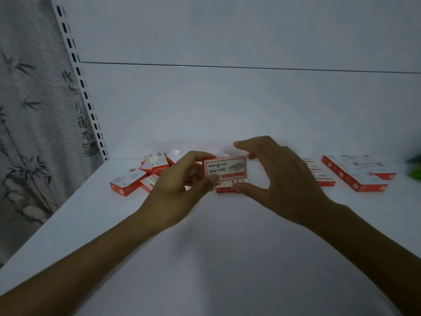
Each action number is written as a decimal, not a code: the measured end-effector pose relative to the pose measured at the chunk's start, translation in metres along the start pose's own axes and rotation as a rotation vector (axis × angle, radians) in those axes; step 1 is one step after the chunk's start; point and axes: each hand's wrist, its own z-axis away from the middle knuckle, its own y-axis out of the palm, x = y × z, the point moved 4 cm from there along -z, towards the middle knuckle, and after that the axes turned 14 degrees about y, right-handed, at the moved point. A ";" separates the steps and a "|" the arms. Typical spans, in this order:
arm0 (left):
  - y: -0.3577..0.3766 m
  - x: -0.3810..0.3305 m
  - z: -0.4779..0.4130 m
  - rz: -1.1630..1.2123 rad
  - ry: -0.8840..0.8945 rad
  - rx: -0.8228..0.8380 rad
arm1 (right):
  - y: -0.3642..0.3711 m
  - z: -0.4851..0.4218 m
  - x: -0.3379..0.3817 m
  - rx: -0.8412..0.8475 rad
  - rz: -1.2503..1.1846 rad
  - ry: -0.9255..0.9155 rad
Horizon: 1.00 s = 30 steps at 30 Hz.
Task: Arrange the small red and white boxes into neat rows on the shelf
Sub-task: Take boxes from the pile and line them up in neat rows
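- Head view, the only one: two bare forearms reaching in over the white shelf (205, 247), ending in the left hand (180, 181) and the right hand (284, 179).
- Raised between the two hands, just above the middle of the shelf: one held box (224, 167), red-framed white face turned to the camera, printed "wengu 24/6".
- Pinched at its left end by the left hand, thumb on the front lower corner, fingers curled behind.
- Framed at its right end by the right hand, index finger arched over the top corner with a gap showing, thumb lying just under the lower edge; cannot tell whether gripping or only close.
- Directly beneath, flat on the shelf: one lower box (224, 187), partly covered by the thumbs.
- Off to the left, near the shelf's back corner: a loose left heap (150, 172) of about five boxes, tilted, overlapping, pointing different ways.
- Off to the right, two tidy lines running toward the back: the near row (321, 176), largely hidden behind the right hand, count unreadable; the far row (355, 174), at least four boxes touching side by side.
- At the right edge: one blurred green thing (415, 167), cut off, kind unclear.
- Behind: one pale back panel (227, 99) crossed by one horizontal seam, one slotted upright (77, 71) on the left, one bamboo-print cloth (27, 110) beyond it.
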 end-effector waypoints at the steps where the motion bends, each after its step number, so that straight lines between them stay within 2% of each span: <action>1: 0.006 -0.003 -0.004 0.019 -0.001 0.001 | -0.007 0.003 -0.008 0.006 0.006 0.019; 6: 0.055 -0.018 -0.027 0.063 0.001 0.059 | -0.038 0.022 -0.061 0.095 -0.018 0.205; 10: 0.105 -0.031 -0.046 0.048 0.053 0.127 | -0.064 0.042 -0.099 0.140 -0.005 0.224; 17: 0.185 -0.034 -0.068 -0.326 0.188 0.253 | -0.101 0.075 -0.185 0.193 0.063 0.282; 22: 0.211 -0.022 -0.071 -0.467 0.129 0.260 | -0.091 0.076 -0.223 0.343 0.060 0.303; 26: 0.223 -0.016 -0.072 -0.574 0.037 0.209 | -0.072 0.066 -0.223 0.468 0.120 0.225; 30: 0.232 -0.011 -0.066 -0.663 0.033 0.229 | -0.050 0.064 -0.225 0.529 0.045 0.214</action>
